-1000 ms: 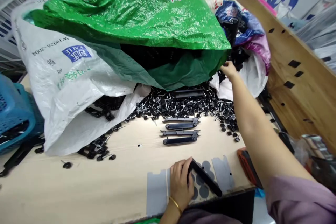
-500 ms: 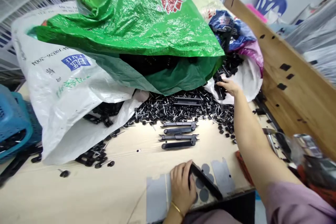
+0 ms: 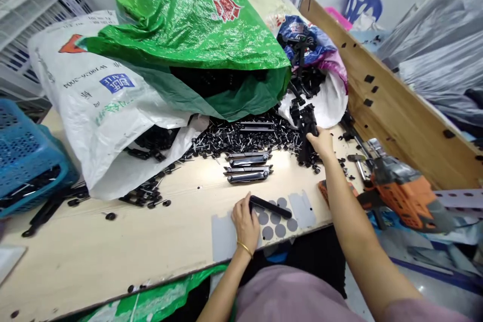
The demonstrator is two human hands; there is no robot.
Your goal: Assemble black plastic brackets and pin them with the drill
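My left hand (image 3: pixel 246 221) is closed round one end of a long black plastic bar (image 3: pixel 272 208) at the table's near edge. The bar lies slantwise over grey round pads (image 3: pixel 279 230). Farther off, my right hand (image 3: pixel 321 143) grips a black plastic part (image 3: pixel 307 123) by the mouth of a white-lined bag (image 3: pixel 332 105). Its fingertips are partly hidden against the dark pieces. Between the hands and the bags lie two black hinged-looking assemblies (image 3: pixel 247 176), one behind the other. Behind them spreads a heap of black-headed metal pins (image 3: pixel 215 138).
A green bag (image 3: pixel 188 35) and a white bag (image 3: pixel 86 95) of black parts stand at the back. On the left is a blue basket (image 3: pixel 26 136). An orange power tool (image 3: pixel 407 191) sits right, below a wooden board (image 3: pixel 385 85).
My right hand has drawn back a little from the bag's mouth, with a black part at its fingers. My left hand keeps the bar. The camera view has shifted, showing more near table.
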